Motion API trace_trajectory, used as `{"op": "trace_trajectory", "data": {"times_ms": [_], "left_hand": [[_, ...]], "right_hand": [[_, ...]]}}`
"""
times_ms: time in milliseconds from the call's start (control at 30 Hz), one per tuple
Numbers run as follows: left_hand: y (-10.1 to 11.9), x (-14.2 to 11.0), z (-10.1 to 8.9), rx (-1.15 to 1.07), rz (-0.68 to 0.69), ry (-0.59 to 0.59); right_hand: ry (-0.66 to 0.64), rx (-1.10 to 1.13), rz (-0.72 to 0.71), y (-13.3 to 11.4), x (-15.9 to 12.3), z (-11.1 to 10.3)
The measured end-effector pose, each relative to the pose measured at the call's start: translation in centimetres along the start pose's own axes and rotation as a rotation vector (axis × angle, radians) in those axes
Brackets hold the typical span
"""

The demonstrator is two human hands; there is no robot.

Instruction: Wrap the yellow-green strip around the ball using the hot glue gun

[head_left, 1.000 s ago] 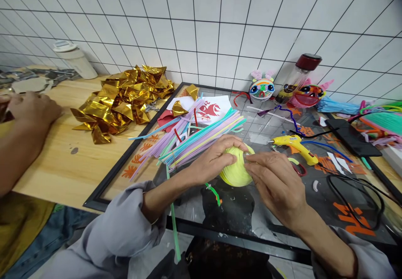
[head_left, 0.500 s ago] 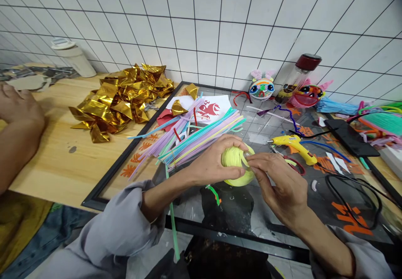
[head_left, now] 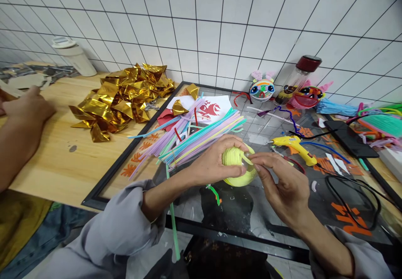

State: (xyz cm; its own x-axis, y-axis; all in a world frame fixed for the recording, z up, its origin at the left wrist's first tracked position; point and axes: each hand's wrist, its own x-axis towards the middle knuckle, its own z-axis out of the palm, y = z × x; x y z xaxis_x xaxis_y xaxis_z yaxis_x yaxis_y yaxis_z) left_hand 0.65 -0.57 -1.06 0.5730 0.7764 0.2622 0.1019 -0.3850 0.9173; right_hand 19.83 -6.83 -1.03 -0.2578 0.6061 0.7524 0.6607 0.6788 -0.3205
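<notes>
My left hand (head_left: 216, 161) is closed around a round form wrapped in yellow chenille stem (head_left: 231, 156), fingers on top and thumb below. A wider yellow rim (head_left: 240, 180) shows beneath and beyond it. At its right end, a loose yellow strand (head_left: 246, 158) leads to the fingertips of my right hand (head_left: 281, 182), which pinch it. The inner side of the form looks clear and is partly hidden by my fingers. Just behind my left hand lies a bundle of pastel chenille stems (head_left: 201, 140). A yellow glue gun (head_left: 295, 145) lies to the right of my right hand.
Folded gold foil pieces (head_left: 116, 99) are heaped at left, near a co-worker's hand (head_left: 29, 107). Two decorated animal-face balls, one the striped ball (head_left: 262, 89), stand by the wall with a glass bottle (head_left: 297, 80). A black phone (head_left: 350, 138) and cable (head_left: 329, 199) lie right.
My right hand has shifted slightly right, and the yellow strand between its fingers looks straighter. My left hand stays put. The co-worker's hand at left has changed position.
</notes>
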Motion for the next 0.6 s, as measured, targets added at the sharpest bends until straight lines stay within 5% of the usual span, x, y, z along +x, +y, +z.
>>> {"op": "trace_trajectory", "data": {"times_ms": [200,367,500,600], "left_hand": [[-0.2,0.0,0.0,0.004,-0.004,0.024],[0.0,-0.1,0.1,0.012,-0.021,0.041],[0.1,-0.2,0.1,0.043,-0.055,0.065],[0.1,-0.1,0.2,0.051,-0.082,0.064]], "right_hand": [[0.002,0.0,-0.008,0.1,-0.2,0.5],[0.117,-0.274,-0.107,0.5,-1.7,-0.8],[0.326,-0.469,0.087,2.3,-4.1,-3.8],[0.232,-0.514,0.253,4.5,-6.0,-5.5]]}}
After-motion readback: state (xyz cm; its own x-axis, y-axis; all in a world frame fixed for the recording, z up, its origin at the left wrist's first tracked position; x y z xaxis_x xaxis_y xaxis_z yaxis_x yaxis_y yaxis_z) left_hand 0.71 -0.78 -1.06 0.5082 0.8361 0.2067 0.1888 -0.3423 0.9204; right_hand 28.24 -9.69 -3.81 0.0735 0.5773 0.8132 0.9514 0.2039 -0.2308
